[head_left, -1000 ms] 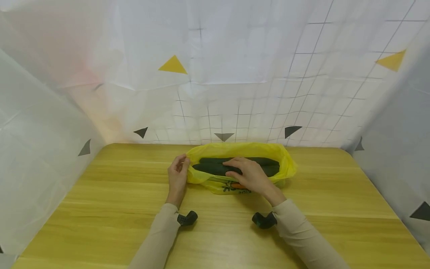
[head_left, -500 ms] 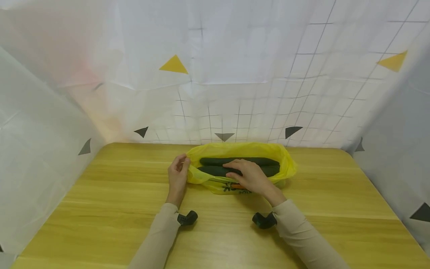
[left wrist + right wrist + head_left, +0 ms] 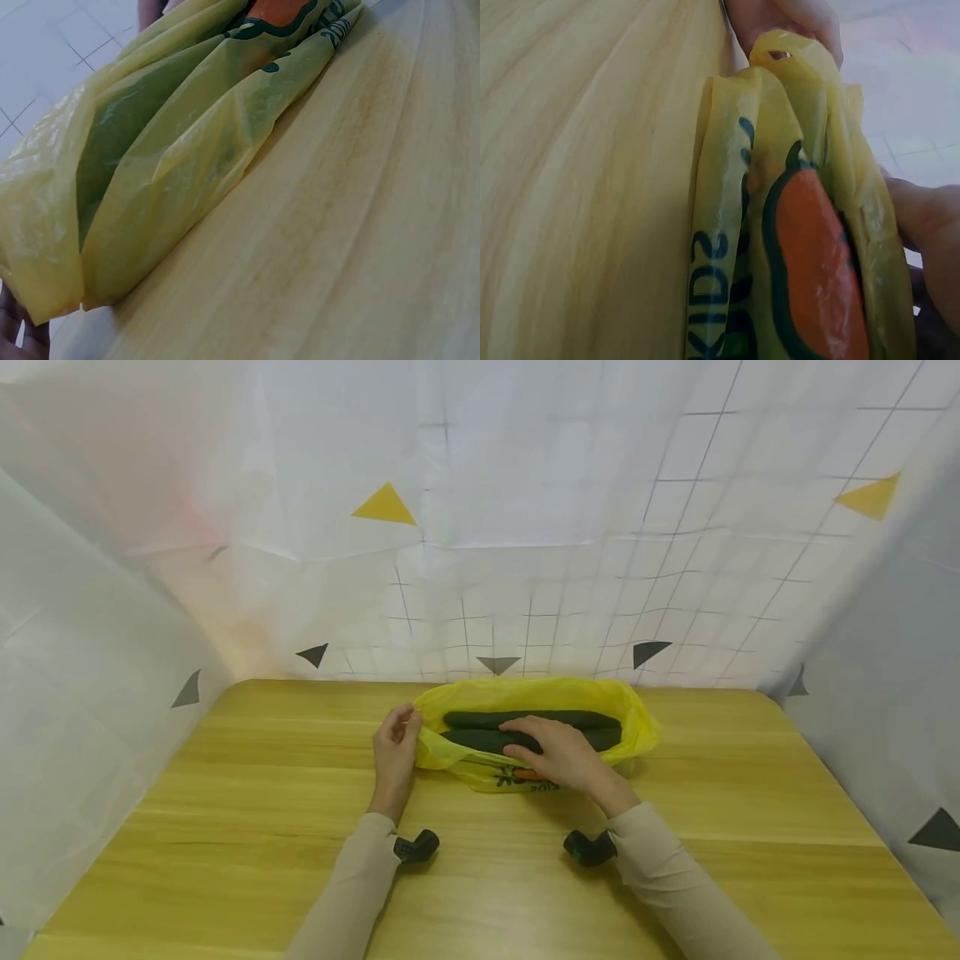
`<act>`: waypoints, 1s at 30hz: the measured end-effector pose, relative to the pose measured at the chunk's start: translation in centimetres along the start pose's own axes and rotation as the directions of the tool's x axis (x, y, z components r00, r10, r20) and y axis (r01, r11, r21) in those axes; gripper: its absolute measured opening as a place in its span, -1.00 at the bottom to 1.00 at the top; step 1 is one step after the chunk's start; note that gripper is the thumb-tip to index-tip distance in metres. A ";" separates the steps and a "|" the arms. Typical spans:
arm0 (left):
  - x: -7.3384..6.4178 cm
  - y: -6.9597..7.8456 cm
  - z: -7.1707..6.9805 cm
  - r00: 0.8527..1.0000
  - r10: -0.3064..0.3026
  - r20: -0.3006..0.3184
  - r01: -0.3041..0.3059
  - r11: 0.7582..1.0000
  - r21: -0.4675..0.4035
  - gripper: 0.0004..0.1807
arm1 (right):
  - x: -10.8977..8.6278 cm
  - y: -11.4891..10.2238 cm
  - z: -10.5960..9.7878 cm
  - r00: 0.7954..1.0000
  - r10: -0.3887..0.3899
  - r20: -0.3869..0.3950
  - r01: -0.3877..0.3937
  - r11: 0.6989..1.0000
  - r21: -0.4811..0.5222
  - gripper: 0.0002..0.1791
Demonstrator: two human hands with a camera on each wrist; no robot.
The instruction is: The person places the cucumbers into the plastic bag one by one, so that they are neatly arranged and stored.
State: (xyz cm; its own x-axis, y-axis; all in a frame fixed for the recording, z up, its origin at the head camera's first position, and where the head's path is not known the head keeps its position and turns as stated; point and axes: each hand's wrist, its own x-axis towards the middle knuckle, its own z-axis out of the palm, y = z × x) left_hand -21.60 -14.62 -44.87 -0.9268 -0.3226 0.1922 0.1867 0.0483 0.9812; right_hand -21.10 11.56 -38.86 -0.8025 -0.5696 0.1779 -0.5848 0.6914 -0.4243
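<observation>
A yellow plastic bag [image 3: 465, 763] lies on its base with its mouth spread wide, printed with dark letters and an orange shape. Inside, two long dark green cucumbers lie side by side, the far cucumber [image 3: 472, 720] and the near cucumber [image 3: 474, 740]. My left hand [image 3: 394, 750] holds the bag's left edge; in the left wrist view only a bit of its fingers [image 3: 19, 326] shows. Over the near cucumber, my right hand [image 3: 564, 755] has its fingers bent across the top and its thumb on the near side. In the right wrist view the bag hides most of that grip.
The wooden table [image 3: 262, 793] extends on both sides of the bag and in front of it. White sheeting [image 3: 510, 568] with grid lines and triangles rises behind the table and at both sides. A black wrist device [image 3: 417, 847] sits at each sleeve cuff.
The near cucumber's left end has shifted slightly right, farther inside the bag's mouth, between the first frame and the second. Both hands stay in nearly the same places.
</observation>
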 end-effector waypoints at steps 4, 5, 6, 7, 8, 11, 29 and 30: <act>-0.1 0.2 0.0 1.000 -0.024 0.012 0.024 1.000 -0.020 -0.65 | -0.1 0.2 -0.1 0.999 0.030 -0.015 -0.029 1.000 0.010 -0.50; -0.1 0.4 0.0 0.999 -0.029 0.017 0.030 0.999 -0.028 -0.65 | -0.1 0.2 -0.2 0.999 0.035 -0.015 -0.035 0.999 0.013 -0.50; -0.3 0.8 0.0 0.999 -0.027 0.021 0.027 0.999 -0.031 -0.65 | -0.1 0.2 -0.2 0.999 0.042 -0.014 -0.041 0.999 0.013 -0.50; -0.5 1.2 0.0 0.999 -0.023 0.024 0.024 0.999 -0.029 -0.66 | -0.2 0.2 -0.2 0.999 0.047 -0.013 -0.046 0.999 0.010 -0.49; -0.6 1.5 0.0 0.999 -0.022 0.028 0.023 0.999 -0.027 -0.66 | -0.2 0.2 -0.2 0.999 0.052 -0.010 -0.052 0.999 0.003 -0.49; -1.1 2.6 0.0 0.999 -0.013 0.037 0.013 1.000 -0.021 -0.67 | -0.2 0.2 -0.3 0.998 0.059 0.000 -0.059 0.998 -0.020 -0.47; -0.8 1.9 -0.1 0.999 -0.021 0.044 0.025 0.997 -0.073 -0.63 | -1.3 1.1 -2.9 0.996 0.021 -0.085 -0.015 0.998 0.063 -0.58; -0.6 1.4 -0.2 0.999 -0.016 0.038 0.019 0.997 -0.071 -0.62 | -1.4 1.2 -3.1 0.995 0.019 -0.095 -0.013 0.998 0.064 -0.59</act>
State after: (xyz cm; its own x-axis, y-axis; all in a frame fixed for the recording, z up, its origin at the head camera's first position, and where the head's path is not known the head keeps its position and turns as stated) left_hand -20.70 -14.51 -43.63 -0.9414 -0.2870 0.1770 0.1921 -0.0252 0.9810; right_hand -21.04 14.58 -36.87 -0.8210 -0.5115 0.2536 -0.5657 0.6689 -0.4823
